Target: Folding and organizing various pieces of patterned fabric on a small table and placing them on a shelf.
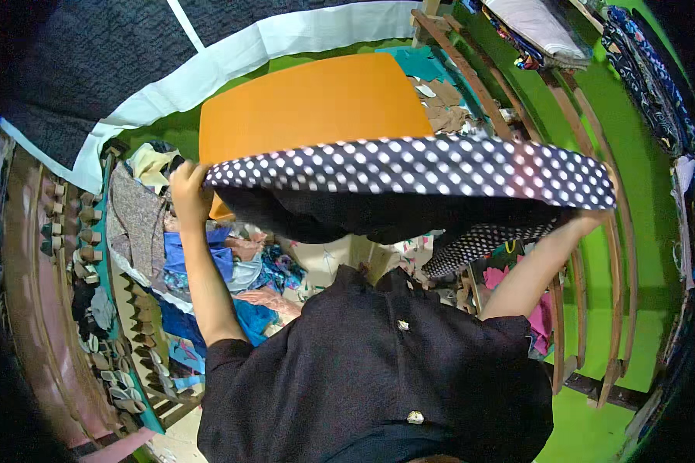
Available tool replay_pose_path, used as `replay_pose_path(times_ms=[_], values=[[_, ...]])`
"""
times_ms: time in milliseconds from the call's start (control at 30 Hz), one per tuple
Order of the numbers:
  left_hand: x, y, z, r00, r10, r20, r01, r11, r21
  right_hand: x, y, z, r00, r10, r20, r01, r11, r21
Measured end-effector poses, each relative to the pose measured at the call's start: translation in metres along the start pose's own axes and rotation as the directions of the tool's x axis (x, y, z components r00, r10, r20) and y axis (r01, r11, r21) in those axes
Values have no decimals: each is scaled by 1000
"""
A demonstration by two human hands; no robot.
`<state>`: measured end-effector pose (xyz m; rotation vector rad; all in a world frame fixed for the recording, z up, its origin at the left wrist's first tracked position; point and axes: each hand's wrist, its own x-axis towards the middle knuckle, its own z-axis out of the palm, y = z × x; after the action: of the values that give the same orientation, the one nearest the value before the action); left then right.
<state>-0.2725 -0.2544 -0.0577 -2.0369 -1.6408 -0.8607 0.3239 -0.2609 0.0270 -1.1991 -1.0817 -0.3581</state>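
A black cloth with white polka dots (409,166) is stretched across in front of me. Its dotted band runs from hand to hand, and darker folds hang below it. My left hand (189,187) is closed on its left end. At the far right end my right hand (592,220) grips the cloth, its fingers partly hidden behind the fabric. Beyond the cloth stands an orange flat surface (316,104), its lower part covered by the cloth. Whether the cloth touches that surface I cannot tell.
Heaped clothes and fabric pieces (201,255) lie to the left below the cloth. Wooden slatted racks (583,139) rise on the right, with folded fabric (544,31) on top. Wooden racks with many small items (89,255) stand at the far left.
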Motion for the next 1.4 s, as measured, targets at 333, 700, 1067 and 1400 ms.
replay_pose_path(times_ms=[333, 700, 1067, 1400], values=[[-83, -18, -8, 704, -631, 326, 708, 591, -386, -25, 9, 23, 693, 312, 650, -379, 925, -40], [-12, 134, -5, 718, -322, 617, 659, 601, -453, -93, -78, 78, 376, 148, 915, -204, 976, -75], [14, 185, 7, 713, 91, 695, 572, 498, -652, -179, -124, 117, -87, -117, 989, -309, 947, 85], [-29, 116, 27, 804, -234, 546, 577, 526, -625, -151, -102, 106, 128, 14, 992, -663, 744, 75]])
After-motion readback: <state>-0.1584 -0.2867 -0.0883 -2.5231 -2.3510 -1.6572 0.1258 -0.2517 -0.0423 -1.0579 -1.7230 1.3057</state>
